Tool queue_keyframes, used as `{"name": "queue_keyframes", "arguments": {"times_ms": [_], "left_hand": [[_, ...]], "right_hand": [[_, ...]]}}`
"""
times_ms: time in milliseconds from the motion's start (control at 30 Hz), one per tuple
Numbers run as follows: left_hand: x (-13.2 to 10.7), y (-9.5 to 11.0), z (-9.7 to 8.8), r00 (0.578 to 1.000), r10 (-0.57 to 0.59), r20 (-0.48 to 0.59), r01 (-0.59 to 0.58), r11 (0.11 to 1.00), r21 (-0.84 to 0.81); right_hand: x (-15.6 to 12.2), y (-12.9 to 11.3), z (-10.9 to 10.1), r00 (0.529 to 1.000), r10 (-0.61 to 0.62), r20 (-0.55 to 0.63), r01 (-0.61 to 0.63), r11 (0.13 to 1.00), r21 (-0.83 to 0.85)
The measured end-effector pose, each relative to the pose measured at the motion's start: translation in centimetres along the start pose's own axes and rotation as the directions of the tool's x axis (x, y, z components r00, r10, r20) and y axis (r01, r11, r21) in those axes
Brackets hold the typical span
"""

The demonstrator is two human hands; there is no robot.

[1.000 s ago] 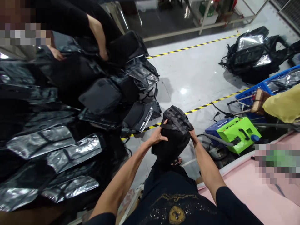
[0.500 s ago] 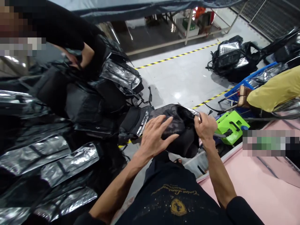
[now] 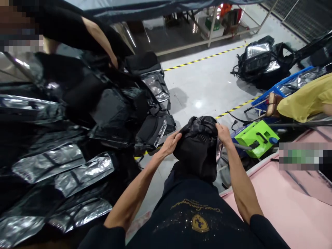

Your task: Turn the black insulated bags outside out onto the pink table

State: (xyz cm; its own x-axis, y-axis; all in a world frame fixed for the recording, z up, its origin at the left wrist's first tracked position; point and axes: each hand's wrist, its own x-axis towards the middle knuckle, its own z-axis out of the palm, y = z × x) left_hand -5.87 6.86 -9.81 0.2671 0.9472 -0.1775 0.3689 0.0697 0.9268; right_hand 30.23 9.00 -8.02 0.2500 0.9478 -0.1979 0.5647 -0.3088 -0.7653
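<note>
A black backpack point(image 3: 197, 145) hangs in front of my waist, its gathered top facing away from me. At its left edge, my left hand point(image 3: 171, 142) is closed on the fabric with the fingers partly hidden behind it. My right hand point(image 3: 223, 133) grips the upper right edge, where a strip of shiny lining shows. Left of the held bag lies another black bag point(image 3: 153, 129) with a silvery strip.
Many black bags with silvery panels point(image 3: 85, 173) heap up on the left, where a co-worker's arm point(image 3: 100, 36) reaches in. To the right are a bright green box point(image 3: 256, 138), a pink-covered table point(image 3: 287, 200) and a blue crate point(image 3: 282, 83). Yellow-black tape point(image 3: 204, 58) marks the floor.
The backpack has been turned, so a different black face shows. My left hand has moved from spread over its front to gripping its left edge. The co-worker's arm now reaches farther right.
</note>
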Motion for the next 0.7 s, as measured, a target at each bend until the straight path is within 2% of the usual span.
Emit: {"name": "queue_keyframes", "arguments": {"times_ms": [100,167,233,300,400,500,567,633,700], "left_hand": [[-0.4,-2.5,0.6,0.980,-0.087,-0.182,0.092,0.996,0.020],[-0.6,-4.4,1.7,0.968,-0.147,-0.202,0.162,0.985,0.061],[-0.6,-5.9,2.8,0.969,-0.170,-0.177,0.187,0.979,0.084],[-0.2,-6.7,3.4,0.971,-0.163,-0.173,0.180,0.979,0.093],[0.5,-7.1,3.2,0.974,-0.145,-0.175,0.163,0.982,0.094],[0.7,-7.3,3.0,0.975,-0.144,-0.168,0.159,0.984,0.080],[0.4,-7.6,3.6,0.972,-0.157,-0.177,0.170,0.984,0.060],[0.0,-7.8,4.5,0.965,-0.175,-0.198,0.184,0.982,0.031],[-0.3,-7.9,5.5,0.956,-0.190,-0.224,0.195,0.981,-0.001]], "right_hand": [[0.7,-0.3,0.9,0.996,-0.083,0.032,0.079,0.991,0.109],[1.4,-0.3,3.1,0.996,-0.020,0.084,0.013,0.996,0.085],[2.2,-0.2,5.4,0.993,0.084,0.087,-0.086,0.996,0.017],[2.8,-0.4,6.9,0.990,0.142,0.019,-0.141,0.987,-0.072],[2.6,-0.7,6.4,0.989,0.073,-0.131,-0.096,0.978,-0.184],[-0.5,0.7,4.3,0.971,-0.119,-0.208,0.079,0.978,-0.191],[-4.1,3.4,3.1,0.953,-0.216,-0.211,0.176,0.965,-0.195],[-7.9,7.0,2.4,0.963,-0.195,-0.186,0.161,0.970,-0.184],[-10.9,10.6,2.0,0.989,-0.021,-0.146,0.007,0.995,-0.096]]}}
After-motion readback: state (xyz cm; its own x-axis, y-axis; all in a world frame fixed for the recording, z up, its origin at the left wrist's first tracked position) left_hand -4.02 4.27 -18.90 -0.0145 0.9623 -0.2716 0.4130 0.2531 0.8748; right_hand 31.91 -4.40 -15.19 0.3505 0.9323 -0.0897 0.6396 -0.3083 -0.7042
